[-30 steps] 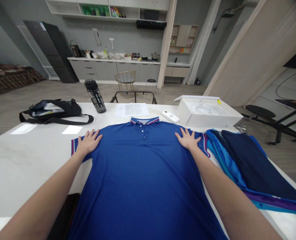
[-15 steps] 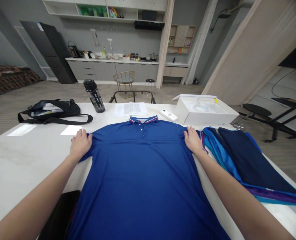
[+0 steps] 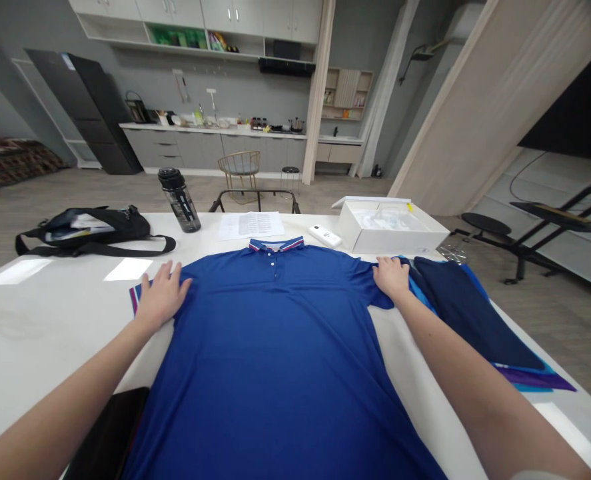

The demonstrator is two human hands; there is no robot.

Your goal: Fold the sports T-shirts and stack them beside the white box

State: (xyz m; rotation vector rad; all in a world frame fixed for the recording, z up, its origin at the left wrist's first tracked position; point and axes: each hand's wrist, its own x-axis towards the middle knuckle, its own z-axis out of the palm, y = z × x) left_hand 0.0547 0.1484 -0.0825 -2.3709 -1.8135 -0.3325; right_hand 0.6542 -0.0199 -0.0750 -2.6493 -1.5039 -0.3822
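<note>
A blue polo shirt [image 3: 275,347] lies spread front up, its striped collar away from me and its lower part running out of view. My left hand [image 3: 162,297] rests on the sleeve at the left with fingers spread, holding nothing. Past that hand the striped cuff [image 3: 134,300] shows. On the other sleeve, near its end, lies my right hand [image 3: 393,277], fingers apart and slightly bent over the fabric. That sleeve's cuff is mostly hidden beneath it. Beside my right hand is a stack of folded clothes [image 3: 475,313] in navy, blue and purple.
On the white table [image 3: 40,353] are a black bag [image 3: 100,230], a dark bottle [image 3: 179,200], printed paper [image 3: 252,225], a white device [image 3: 324,236] and an open white box [image 3: 395,230]. A black flat object [image 3: 108,433] lies by my left forearm. A chair stands beyond.
My right hand has slid outward along its sleeve, covering the cuff that showed before. My left hand's fingers have spread, and the left cuff now shows. The view has shifted slightly.
</note>
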